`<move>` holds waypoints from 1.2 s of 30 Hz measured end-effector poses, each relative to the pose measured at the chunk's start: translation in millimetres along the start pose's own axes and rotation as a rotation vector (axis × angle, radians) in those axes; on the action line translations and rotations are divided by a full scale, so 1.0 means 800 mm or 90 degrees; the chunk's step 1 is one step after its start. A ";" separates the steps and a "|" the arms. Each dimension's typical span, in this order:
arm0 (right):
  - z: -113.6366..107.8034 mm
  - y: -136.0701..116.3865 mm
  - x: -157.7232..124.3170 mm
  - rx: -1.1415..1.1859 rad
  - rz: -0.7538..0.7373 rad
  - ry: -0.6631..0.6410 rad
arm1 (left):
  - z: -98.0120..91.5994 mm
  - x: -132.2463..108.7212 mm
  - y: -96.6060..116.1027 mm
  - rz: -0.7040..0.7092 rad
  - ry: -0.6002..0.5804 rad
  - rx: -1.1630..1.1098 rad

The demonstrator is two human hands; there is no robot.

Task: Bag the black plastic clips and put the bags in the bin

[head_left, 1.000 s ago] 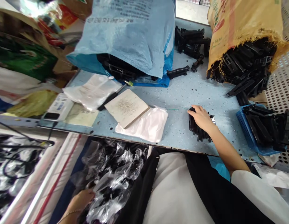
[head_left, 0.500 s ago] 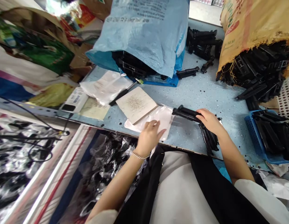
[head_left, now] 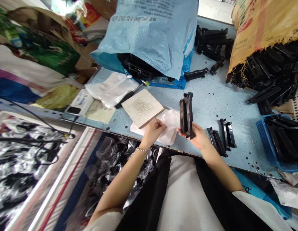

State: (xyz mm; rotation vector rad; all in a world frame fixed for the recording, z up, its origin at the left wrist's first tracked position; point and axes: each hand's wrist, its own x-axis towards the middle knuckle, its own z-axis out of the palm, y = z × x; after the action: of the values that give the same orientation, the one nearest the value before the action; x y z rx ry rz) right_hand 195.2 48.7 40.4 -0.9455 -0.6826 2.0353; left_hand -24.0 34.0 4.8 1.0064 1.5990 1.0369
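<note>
My right hand point(head_left: 199, 136) holds a pair of long black plastic parts point(head_left: 186, 112) upright, gripping their lower end. My left hand point(head_left: 154, 130) has its fingers pinched together at the clear plastic bags point(head_left: 170, 123), which lie flat near the table's front edge. Partly on top of those bags rests a square pale board point(head_left: 141, 107) with dark specks in its middle. To the right of my right hand, more black plastic parts point(head_left: 216, 141) lie on the blue table point(head_left: 201, 96).
A blue sack point(head_left: 153, 35) and a yellow sack point(head_left: 264, 22), both with black parts, stand at the back. At right is a blue basket point(head_left: 261, 138) of black parts. Another stack of clear bags point(head_left: 112, 86) lies left. Below the edge sit bagged black items point(head_left: 110, 163).
My right hand has lifted the black parts off the pile, moved left and turned them upright. The fingers of my left hand have closed over the plastic bags.
</note>
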 end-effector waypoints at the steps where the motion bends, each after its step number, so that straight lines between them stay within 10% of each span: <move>1: 0.005 0.005 0.007 0.018 -0.004 -0.008 | 0.002 -0.001 0.000 0.000 0.009 -0.017; 17: 0.012 0.029 0.044 0.070 0.043 -0.051 | 0.006 0.004 -0.009 -0.065 -0.045 -0.097; 25: -0.001 0.058 0.060 0.075 0.090 0.008 | -0.028 -0.017 0.025 0.146 0.077 0.006; 36: -0.011 0.020 -0.016 0.098 0.160 -0.096 | -0.023 -0.002 -0.005 0.287 0.012 0.408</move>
State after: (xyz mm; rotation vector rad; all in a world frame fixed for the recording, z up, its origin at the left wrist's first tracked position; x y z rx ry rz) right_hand 201.1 30.5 28.7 -0.8279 -0.4968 2.3628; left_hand -42.1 28.4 5.2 1.8558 1.8079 0.8219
